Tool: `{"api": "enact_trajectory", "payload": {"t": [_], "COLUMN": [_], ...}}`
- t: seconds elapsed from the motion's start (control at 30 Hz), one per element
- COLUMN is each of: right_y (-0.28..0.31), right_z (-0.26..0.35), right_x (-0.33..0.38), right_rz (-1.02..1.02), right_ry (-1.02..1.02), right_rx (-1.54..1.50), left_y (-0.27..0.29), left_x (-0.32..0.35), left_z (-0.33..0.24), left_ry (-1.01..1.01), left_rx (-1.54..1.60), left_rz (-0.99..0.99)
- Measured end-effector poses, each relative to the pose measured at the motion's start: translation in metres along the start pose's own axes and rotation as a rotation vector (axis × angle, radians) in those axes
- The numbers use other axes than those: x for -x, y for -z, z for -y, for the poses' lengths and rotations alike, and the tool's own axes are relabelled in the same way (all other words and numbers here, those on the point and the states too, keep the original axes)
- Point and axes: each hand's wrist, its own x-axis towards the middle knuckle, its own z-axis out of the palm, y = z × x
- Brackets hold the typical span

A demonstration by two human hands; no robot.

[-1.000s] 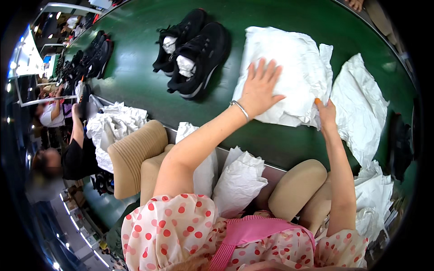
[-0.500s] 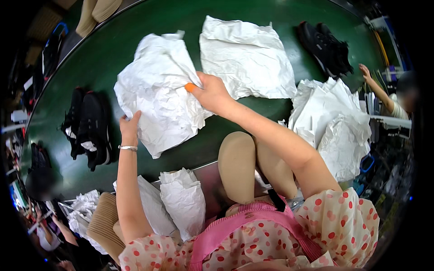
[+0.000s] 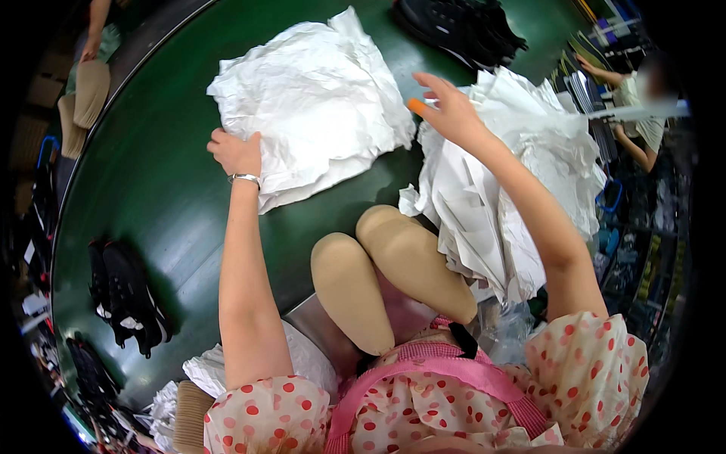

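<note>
A creased white paper sheet (image 3: 310, 121) is spread over the green table. At its left edge, my left hand (image 3: 236, 153) has its fingers curled on the paper. My right hand (image 3: 450, 113), with an orange cover on one fingertip, is off the sheet's right side, fingers apart and nothing in them. Below that hand lies a thick pile of crumpled white papers (image 3: 473, 204). Black shoes (image 3: 461, 30) stand beyond the sheet, toward the far right. Another black pair (image 3: 128, 295) with white stuffing is on the table at the left.
The green table (image 3: 181, 227) has a curved-looking far left edge. Two beige rounded forms (image 3: 352, 287) jut up at the near edge in front of me. White paper bundles (image 3: 306, 356) sit below the table edge. Co-workers are at the far left and the right (image 3: 635, 106).
The sheet that both hands held has come down to the right, over the other sheet. My right hand has let go and moved right. The view has shifted, too.
</note>
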Motion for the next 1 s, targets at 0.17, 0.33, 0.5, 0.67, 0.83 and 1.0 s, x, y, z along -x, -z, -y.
{"api": "enact_trajectory", "payload": {"t": [0.17,0.33,0.5,0.67,0.83,1.0], "right_y": [0.077,0.109,0.154,0.262,0.326,0.214], "right_z": [-0.014,-0.008,-0.022,-0.034,-0.079,-0.120], "right_x": [0.108,0.179,0.232,0.281,0.306,0.269], "right_rz": [0.030,-0.041,-0.061,-0.527,-0.702,-0.363], "right_ry": [-0.034,-0.123,0.085,0.349,0.494,0.262], "right_rx": [-0.099,-0.332,-0.251,-0.267,0.059,0.215], "left_y": [-0.015,0.080,0.195,0.225,0.154,0.018], "left_x": [-0.021,0.006,0.144,0.324,0.407,0.365], "left_z": [0.014,-0.067,-0.197,-0.302,-0.344,-0.233], "left_ry": [0.340,-0.055,-0.469,-0.634,-0.432,-0.254], "left_rx": [0.925,0.905,0.823,0.962,1.036,0.491], "left_rz": [0.473,0.483,0.622,0.779,1.266,1.095]}}
